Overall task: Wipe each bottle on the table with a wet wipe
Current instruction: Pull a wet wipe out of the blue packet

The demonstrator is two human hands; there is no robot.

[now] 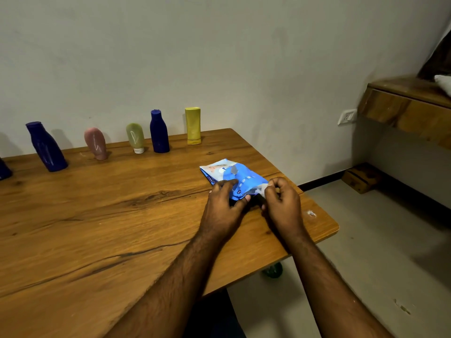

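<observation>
Nearest, both bare forearms reach out over the wooden table (97, 228) toward its right corner. The left hand (225, 206) lies spread on the near end of a blue wet-wipe pack (231, 178), pressing it flat, while the right hand (283, 203) just beside it pinches the pale flap at the pack's near right corner between thumb and fingers. Whether a wipe has come out I cannot tell; the pack's contents are hidden.

Beyond the hands and well to their left, bottles stand in a row along the far edge by the wall: a yellow bottle (193, 125) closest to the pack, then a dark blue bottle (159, 131), a green tube (135, 138), a pink tube (96, 143), a larger blue bottle (46, 146), and another blue one (3, 169) cut off by the frame. Nothing lies between hands and bottles. Off to the right, a wooden shelf (402, 106) juts from the wall.
</observation>
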